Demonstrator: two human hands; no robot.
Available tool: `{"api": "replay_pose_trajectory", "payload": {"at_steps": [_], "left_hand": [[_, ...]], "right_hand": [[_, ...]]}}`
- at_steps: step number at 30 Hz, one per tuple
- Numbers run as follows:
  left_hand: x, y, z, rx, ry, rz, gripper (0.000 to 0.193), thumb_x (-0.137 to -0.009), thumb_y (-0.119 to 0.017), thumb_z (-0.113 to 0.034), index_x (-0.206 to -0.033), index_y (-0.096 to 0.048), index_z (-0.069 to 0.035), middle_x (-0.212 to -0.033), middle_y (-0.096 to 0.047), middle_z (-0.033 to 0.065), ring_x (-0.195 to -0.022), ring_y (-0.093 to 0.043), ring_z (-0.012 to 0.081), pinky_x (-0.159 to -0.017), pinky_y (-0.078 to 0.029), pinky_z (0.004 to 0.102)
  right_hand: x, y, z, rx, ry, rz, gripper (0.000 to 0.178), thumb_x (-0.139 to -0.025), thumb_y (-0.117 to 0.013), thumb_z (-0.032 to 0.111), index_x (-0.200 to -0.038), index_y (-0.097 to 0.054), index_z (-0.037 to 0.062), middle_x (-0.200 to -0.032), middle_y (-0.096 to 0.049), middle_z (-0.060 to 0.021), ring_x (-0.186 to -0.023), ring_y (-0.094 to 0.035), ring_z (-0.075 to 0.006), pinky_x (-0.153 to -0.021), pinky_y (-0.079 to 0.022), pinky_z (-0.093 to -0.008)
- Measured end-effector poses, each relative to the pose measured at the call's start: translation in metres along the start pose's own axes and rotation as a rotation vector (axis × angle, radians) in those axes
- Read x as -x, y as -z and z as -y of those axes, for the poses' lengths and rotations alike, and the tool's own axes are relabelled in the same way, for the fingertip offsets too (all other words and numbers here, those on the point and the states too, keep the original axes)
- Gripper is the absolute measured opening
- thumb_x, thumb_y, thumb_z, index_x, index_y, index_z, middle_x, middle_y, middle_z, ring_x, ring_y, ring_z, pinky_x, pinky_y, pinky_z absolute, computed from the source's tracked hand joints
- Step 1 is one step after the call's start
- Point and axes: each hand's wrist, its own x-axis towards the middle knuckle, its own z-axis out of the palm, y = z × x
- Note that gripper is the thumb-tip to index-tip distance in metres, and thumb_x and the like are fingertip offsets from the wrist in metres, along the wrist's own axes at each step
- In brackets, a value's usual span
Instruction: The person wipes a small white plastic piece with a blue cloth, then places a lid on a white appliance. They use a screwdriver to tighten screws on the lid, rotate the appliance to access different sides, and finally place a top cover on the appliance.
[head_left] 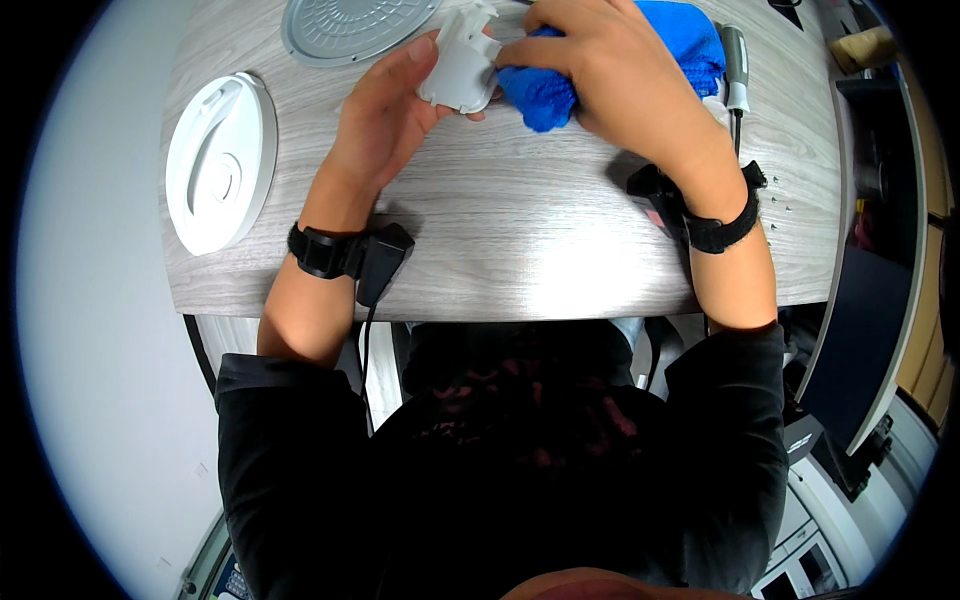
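Observation:
My left hand (385, 115) grips a white plastic part (460, 65) by its left side, thumb on its face and fingertips showing under its lower edge. The part is flat with rounded lower corners and small tabs along its edges. Bunched in my right hand (615, 75) is a blue cloth (540, 98), close against the right side of the part; whether it presses on the part I cannot tell. Another blue cloth-like piece (690, 40) lies behind my right hand; whether the two are joined is hidden.
A round grey grille (350, 25) lies at the far left, and an oval white housing (222, 165) near the left table edge. To the right are a grey-handled screwdriver (736, 65) and several tiny screws (774, 204). Black devices (385, 262) are strapped to both wrists, with cables.

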Motion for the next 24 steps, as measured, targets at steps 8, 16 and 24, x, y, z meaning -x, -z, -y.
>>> {"api": "replay_pose_trajectory", "payload": {"at_steps": [8, 16, 24], "left_hand": [[0.000, 0.008, 0.003, 0.067, -0.078, 0.070, 0.057, -0.100, -0.050, -0.037, -0.143, -0.046, 0.000, -0.130, -0.060, 0.0155, -0.119, -0.059, 0.0247, -0.096, -0.050, 0.0399], [0.006, 0.004, 0.004, -0.086, -0.110, 0.044, 0.056, -0.094, -0.063, -0.020, -0.145, -0.046, -0.004, -0.137, -0.057, 0.0152, -0.131, -0.052, 0.0259, -0.110, -0.040, 0.0393], [0.002, 0.003, 0.005, -0.115, -0.103, 0.041, 0.067, -0.089, -0.071, -0.024, -0.146, -0.044, -0.001, -0.135, -0.057, 0.0161, -0.126, -0.055, 0.0249, -0.100, -0.048, 0.0365]], "right_hand": [[0.002, 0.013, -0.007, -0.252, -0.048, -0.098, 0.038, -0.071, -0.064, -0.005, -0.106, -0.072, 0.0060, -0.094, -0.060, -0.0101, -0.096, -0.056, -0.0304, -0.084, -0.041, -0.0373], [0.000, 0.016, 0.007, -0.277, -0.063, -0.065, 0.033, -0.074, -0.063, -0.005, -0.105, -0.071, 0.0042, -0.092, -0.059, -0.0102, -0.091, -0.055, -0.0300, -0.080, -0.040, -0.0375], [0.004, 0.009, 0.002, -0.046, -0.068, -0.047, 0.033, -0.075, -0.062, -0.004, -0.105, -0.071, 0.0060, -0.088, -0.056, -0.0089, -0.090, -0.054, -0.0291, -0.079, -0.039, -0.0370]]}}
